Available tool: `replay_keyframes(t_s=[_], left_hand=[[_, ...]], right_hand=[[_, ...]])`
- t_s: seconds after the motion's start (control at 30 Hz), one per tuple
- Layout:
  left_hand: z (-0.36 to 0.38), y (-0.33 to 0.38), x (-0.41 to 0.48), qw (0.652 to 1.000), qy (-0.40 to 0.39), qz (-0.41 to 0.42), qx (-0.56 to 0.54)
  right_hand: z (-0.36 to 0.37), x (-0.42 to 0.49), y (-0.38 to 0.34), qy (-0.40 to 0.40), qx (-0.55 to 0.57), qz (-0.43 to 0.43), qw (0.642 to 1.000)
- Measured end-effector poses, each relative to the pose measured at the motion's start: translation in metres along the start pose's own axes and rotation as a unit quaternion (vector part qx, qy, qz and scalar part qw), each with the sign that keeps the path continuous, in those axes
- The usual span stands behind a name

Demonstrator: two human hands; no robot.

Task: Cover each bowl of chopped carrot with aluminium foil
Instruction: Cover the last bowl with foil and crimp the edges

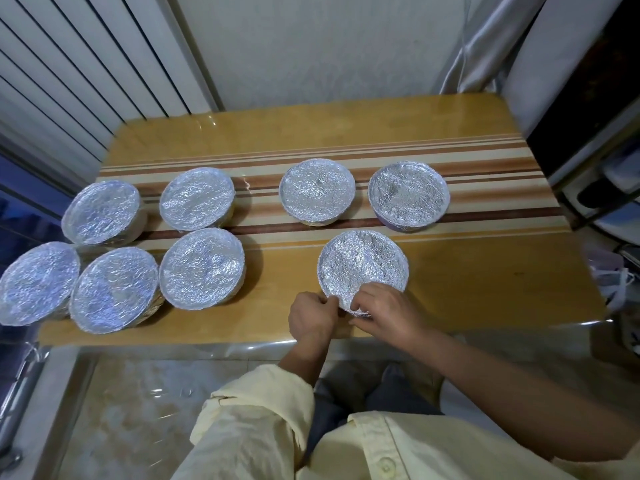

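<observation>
Crimping looks to be the step in hand: both hands meet at the near edge of the near bowl (362, 268), which sits on the tabletop (485, 271) right of centre, straight ahead of the person. Its foil (367, 251) lies crinkled and flat across the whole mouth, so no carrot shows. The left hand (313, 315) has its fingers curled, thumb and forefinger pinching the foil at the near-left of the rim. The right hand (388, 306) lies just beside it, fingers bent down over the near rim and gripping the foil edge there; how tightly, I cannot tell.

The relation that counts is this: the bowl lies on the far side of both hands, and being round it has no long axis, so any further tucking would run along the rim. The left arc is nearer the left hand and the right arc nearer the right hand. The far rim is well apart from both and looks already folded under.

Five bowls (202, 266) stand clustered at the left of the tabletop, and two more bowls (317, 190) stand side by side beyond the near one, all under foil. By my judgement this is the last cover, and the task is nearly done.
</observation>
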State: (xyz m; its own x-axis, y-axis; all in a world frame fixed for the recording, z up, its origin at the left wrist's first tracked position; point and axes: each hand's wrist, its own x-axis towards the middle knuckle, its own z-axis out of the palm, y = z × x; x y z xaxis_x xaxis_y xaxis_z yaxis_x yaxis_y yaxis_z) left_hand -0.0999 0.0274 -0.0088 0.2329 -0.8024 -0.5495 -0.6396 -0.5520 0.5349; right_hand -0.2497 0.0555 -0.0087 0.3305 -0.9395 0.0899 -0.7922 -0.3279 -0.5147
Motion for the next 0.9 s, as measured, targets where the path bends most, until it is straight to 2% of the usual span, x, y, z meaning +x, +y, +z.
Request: replay_keyframes(t_s=[0.2, 0.37, 0.57, 0.9], left_hand=[[-0.004, 0.002, 0.003, 1.000, -0.004, 0.000, -0.008], [-0.001, -0.008, -0.004, 0.996, -0.011, -0.011, -0.087], [0.009, -0.005, -0.014, 0.994, 0.008, -0.028, -0.108], [0.011, -0.005, -0.015, 0.986, -0.004, -0.049, -0.157]], right_hand=[[0.000, 0.003, -0.002, 0.006, -0.042, -0.024, 0.999], [0.002, 0.005, -0.002, 0.002, -0.040, -0.020, 0.999], [0.004, 0.005, -0.004, 0.000, -0.037, -0.020, 0.999], [0.005, 0.008, -0.006, 0.017, -0.031, 0.003, 0.999]])
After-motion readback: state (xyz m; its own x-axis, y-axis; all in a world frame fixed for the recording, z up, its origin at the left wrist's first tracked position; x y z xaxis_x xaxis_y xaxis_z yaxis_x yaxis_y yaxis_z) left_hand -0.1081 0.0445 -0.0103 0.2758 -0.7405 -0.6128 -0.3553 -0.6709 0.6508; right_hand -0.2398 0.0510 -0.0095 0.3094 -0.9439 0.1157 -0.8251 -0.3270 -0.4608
